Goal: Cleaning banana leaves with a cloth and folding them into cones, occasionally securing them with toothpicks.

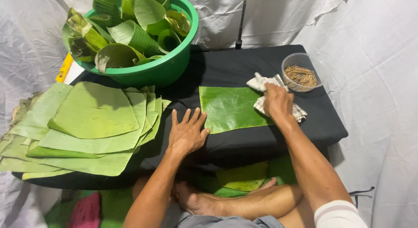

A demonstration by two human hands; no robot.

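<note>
A cut piece of green banana leaf (228, 108) lies flat on the black-covered low table (244, 67). My right hand (277, 101) presses a checked cloth (261, 83) against the leaf's right edge, fingers closed on the cloth. My left hand (187, 132) rests flat on the black cover just left of the leaf, fingers spread, its thumb near the leaf's lower left corner.
A stack of several cut banana leaves (87, 128) lies at the left. Behind it a green basin (165, 67) holds rolled leaves. A clear plastic bowl of small wooden sticks (301, 73) stands at the back right. More leaves (244, 178) lie under the table by my legs.
</note>
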